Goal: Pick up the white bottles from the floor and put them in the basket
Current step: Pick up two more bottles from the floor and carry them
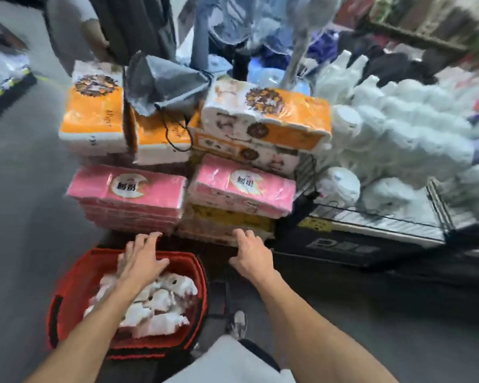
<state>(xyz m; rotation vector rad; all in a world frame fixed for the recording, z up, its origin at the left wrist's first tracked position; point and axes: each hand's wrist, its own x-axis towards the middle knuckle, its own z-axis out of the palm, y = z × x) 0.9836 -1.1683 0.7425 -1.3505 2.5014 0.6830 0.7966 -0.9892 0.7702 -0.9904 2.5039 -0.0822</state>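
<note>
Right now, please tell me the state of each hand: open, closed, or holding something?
Left hand: open, fingers spread over the red basket.
Right hand: open, holding nothing.

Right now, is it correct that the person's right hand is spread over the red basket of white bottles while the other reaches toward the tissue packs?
Not quite: the head view shows the left hand spread over the red basket of white bottles, while the right hand reaches toward the tissue packs.
</note>
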